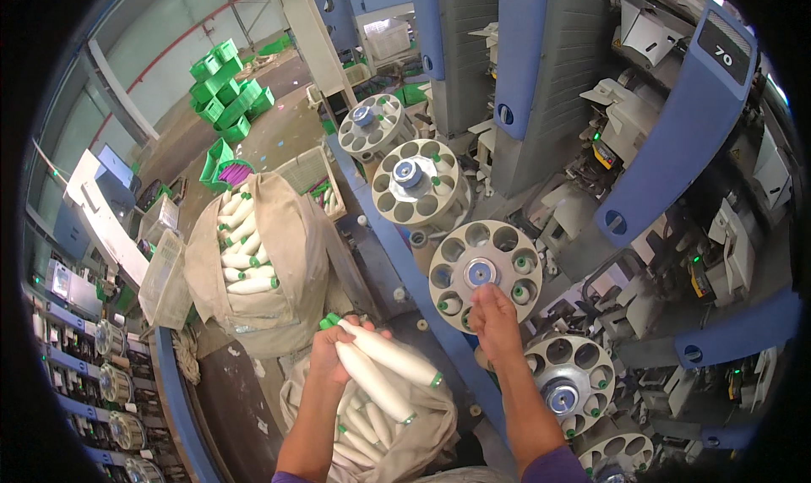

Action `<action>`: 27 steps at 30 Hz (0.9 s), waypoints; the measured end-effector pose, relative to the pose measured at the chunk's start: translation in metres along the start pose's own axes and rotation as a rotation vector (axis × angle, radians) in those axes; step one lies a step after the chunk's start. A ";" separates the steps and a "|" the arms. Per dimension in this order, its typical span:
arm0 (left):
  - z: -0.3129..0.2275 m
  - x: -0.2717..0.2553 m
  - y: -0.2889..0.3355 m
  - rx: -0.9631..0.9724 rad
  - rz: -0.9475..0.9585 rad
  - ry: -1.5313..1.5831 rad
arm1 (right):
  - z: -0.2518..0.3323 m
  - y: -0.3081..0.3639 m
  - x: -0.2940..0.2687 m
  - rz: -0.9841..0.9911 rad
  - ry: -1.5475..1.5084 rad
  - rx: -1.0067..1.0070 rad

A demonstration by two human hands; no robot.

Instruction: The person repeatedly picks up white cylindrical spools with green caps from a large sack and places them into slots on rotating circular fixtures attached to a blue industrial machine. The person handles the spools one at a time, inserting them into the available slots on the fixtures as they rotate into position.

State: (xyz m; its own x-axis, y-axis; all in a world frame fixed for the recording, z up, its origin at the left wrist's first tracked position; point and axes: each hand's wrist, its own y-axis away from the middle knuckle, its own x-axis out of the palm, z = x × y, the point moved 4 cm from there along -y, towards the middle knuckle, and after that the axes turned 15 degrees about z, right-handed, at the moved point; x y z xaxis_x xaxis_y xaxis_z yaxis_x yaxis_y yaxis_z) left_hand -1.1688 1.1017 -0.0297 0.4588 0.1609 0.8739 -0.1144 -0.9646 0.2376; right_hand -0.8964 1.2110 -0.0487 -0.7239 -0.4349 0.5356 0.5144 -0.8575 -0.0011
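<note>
My left hand [329, 353] is closed around two yarn bobbins [372, 380], white and tapering, with green tube ends. They slant down to the right above an open cloth sack [427, 428] that holds more white bobbins [365, 425]. Over the near side of a round magazine [485, 231], close to its blue hub [481, 272], my right hand [495, 318] has its fingers pinched together. Whatever lies between those fingertips, perhaps a thread, is too small to make out. Several pockets of this magazine contain bobbins with green ends; others look vacant.
A second sack [201, 259] full of bobbins stands beyond my left hand. More round magazines [422, 158] line the blue rail [363, 197], with winding machines [714, 120] on the right. Green crates [228, 94] are stacked far left, and a pale crate [317, 166] sits by the rail.
</note>
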 end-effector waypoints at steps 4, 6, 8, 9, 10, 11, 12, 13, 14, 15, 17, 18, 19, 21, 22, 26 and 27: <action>-0.005 0.034 -0.012 0.083 0.292 -0.115 | -0.007 -0.001 0.041 0.442 0.291 0.156; -0.005 0.043 -0.017 0.057 0.408 -0.122 | -0.022 0.007 0.062 0.707 0.038 0.248; -0.003 0.045 -0.020 -0.039 0.438 -0.090 | -0.045 0.021 0.067 0.716 -0.370 0.746; -0.003 0.044 -0.022 -0.054 0.422 -0.091 | -0.041 0.016 0.063 0.722 -0.181 0.539; -0.006 0.044 -0.023 -0.005 0.456 -0.042 | -0.036 0.015 0.059 0.776 0.017 0.394; -0.007 0.043 -0.024 0.001 0.445 -0.040 | -0.025 0.010 0.052 0.797 0.175 0.172; -0.007 0.041 -0.026 -0.005 0.422 -0.049 | -0.023 0.007 0.031 0.534 0.108 0.340; -0.010 0.038 -0.027 0.053 0.397 -0.057 | -0.009 0.001 0.024 0.484 -0.013 0.115; -0.012 0.032 -0.029 0.089 0.281 -0.153 | -0.002 -0.003 0.013 0.425 -0.047 0.138; -0.012 0.028 -0.031 0.132 0.188 -0.237 | 0.008 -0.008 0.003 0.370 -0.103 0.096; -0.012 0.025 -0.035 0.219 0.137 -0.341 | 0.023 -0.019 -0.009 0.251 -0.020 0.079; -0.011 0.025 -0.038 0.265 0.128 -0.367 | 0.026 -0.024 -0.011 0.184 0.115 0.106; -0.009 0.027 -0.039 0.310 0.146 -0.390 | 0.028 -0.027 -0.014 0.033 0.262 0.150; -0.002 0.034 -0.043 0.352 0.243 -0.436 | 0.028 -0.032 0.007 0.204 0.469 0.026; 0.001 0.035 -0.044 0.388 0.213 -0.409 | 0.022 -0.033 0.016 0.240 0.580 0.059; 0.015 0.043 -0.048 0.491 0.190 -0.387 | 0.003 -0.026 0.039 0.134 0.701 -0.029; 0.018 0.043 -0.050 0.537 0.168 -0.395 | 0.002 -0.026 0.044 0.063 0.804 -0.144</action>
State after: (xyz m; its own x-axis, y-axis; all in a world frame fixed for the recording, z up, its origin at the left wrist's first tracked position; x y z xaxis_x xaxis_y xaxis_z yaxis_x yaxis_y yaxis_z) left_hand -1.1275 1.1528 -0.0118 0.7716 0.0097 0.6361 0.1935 -0.9561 -0.2201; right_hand -0.9404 1.2147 -0.0231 -0.8321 -0.5006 -0.2386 0.5407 -0.8280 -0.1484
